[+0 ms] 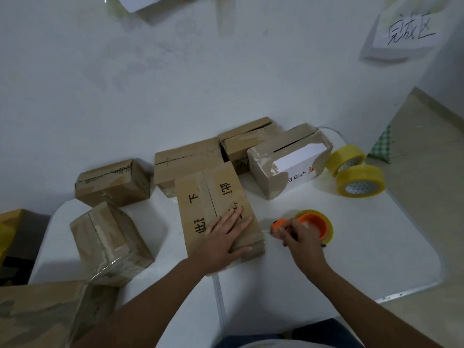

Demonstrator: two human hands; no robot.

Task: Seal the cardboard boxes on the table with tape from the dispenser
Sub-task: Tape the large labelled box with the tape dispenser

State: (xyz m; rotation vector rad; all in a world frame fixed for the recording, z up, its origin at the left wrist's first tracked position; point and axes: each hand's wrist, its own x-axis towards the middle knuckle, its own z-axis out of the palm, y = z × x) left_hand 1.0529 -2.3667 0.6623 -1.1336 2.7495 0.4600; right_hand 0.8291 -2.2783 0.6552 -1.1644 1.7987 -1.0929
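My left hand [223, 237] lies flat, fingers spread, steadying the box [216, 209]; my right hand [300, 237] grips the tape dispenser [313, 223] beside it, ready to pull tape.

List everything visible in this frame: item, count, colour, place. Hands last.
cardboard boxes: six on the table, brown, one under the left hand, the rest behind and to its left; a seventh at the bottom left corner
white-sided box: one, brown and white, top open, far right of the boxes
tape dispenser: one, orange with a yellowish roll, right of the near box
spare tape rolls: two, yellow, far right table edge
table: one, white
paper sign: one, white, handwritten, on the wall upper right
left hand: flat on the near box
right hand: grips the dispenser
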